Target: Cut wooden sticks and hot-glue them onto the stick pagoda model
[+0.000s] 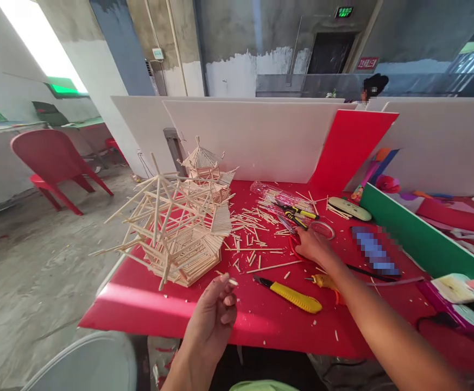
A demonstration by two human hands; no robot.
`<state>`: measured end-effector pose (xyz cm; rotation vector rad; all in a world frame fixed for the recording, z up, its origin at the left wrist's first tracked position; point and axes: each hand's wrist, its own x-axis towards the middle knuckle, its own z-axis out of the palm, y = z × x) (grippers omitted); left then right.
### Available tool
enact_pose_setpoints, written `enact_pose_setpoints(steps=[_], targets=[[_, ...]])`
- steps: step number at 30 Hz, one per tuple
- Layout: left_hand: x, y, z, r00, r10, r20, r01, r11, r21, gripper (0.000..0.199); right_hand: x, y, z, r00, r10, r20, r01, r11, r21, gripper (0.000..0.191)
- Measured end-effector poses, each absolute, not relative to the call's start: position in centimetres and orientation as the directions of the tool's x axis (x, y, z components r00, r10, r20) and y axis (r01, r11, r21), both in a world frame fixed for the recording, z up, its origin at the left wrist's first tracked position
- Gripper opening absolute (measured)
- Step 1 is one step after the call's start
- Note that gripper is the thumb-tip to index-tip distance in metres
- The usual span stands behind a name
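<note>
Near the table's front edge, my left hand [216, 307] pinches a short wooden stick [232, 282] between thumb and finger. My right hand [312, 245] reaches out to the tools at the middle right, its fingers at the red-handled scissors [292, 245]; whether it grips them is unclear. A yellow utility knife [296, 296] lies between the hands, with an orange-yellow glue gun [325, 281] under the right forearm. Left of the hands stands a pagoda-like model [188, 247] of thin wooden sticks. Cut sticks [251, 221] are scattered beside it.
Yellow-black pliers [302, 210] and a plastic bag of sticks [277, 195] lie farther back on the red table [139, 304]. A green board [428, 233] borders the right side. White partitions stand behind; a grey bin [86, 364] is at lower left.
</note>
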<state>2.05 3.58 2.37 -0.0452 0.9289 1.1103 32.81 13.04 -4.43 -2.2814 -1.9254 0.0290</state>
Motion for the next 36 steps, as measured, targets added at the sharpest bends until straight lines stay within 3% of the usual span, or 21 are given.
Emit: enact_pose_setpoints(steps=[4,10,13,15,17,23,26,36], targets=[[1.7,3.6,3.4,0.248,0.693,-0.677,-0.841,0.501,0.205,0.011,33.3,13.5,-4.5,0.164,0.978,0.131,0.976,-0.142,-0.165,0.035],[1.3,3.7,3.2,0.300,0.700,-0.648,-0.881,0.464,0.094,0.015,31.4,9.9,-2.0,0.155,0.930,0.332,0.960,-0.064,-0.271,0.058],[1.4,3.9,3.1,0.322,0.699,-0.639,-0.881,0.468,0.068,0.015,27.8,6.5,-0.7,0.121,0.882,0.455,0.887,0.110,-0.449,0.060],[1.4,3.9,3.1,0.338,0.703,-0.625,-0.881,0.471,0.053,0.015,24.8,4.0,-0.2,0.024,0.869,0.493,0.843,0.247,-0.477,0.067],[1.3,3.8,3.1,0.350,0.709,-0.612,-0.879,0.474,0.046,0.015,22.1,1.9,-0.2,-0.129,0.878,0.461,0.820,0.356,-0.448,0.065],[0.7,3.4,3.0,0.331,0.731,-0.597,-0.885,0.459,0.072,0.026,18.6,-0.2,-0.5,-0.241,0.876,0.417,0.796,0.425,-0.432,0.055],[0.5,3.3,3.0,0.315,0.733,-0.602,-0.886,0.454,0.090,0.027,18.3,0.1,-0.3,-0.265,0.858,0.441,0.802,0.450,-0.393,0.057],[0.6,3.0,3.4,0.308,0.730,-0.610,-0.895,0.440,0.075,0.037,17.7,-0.1,0.2,-0.258,0.871,0.418,0.776,0.444,-0.447,0.052]])
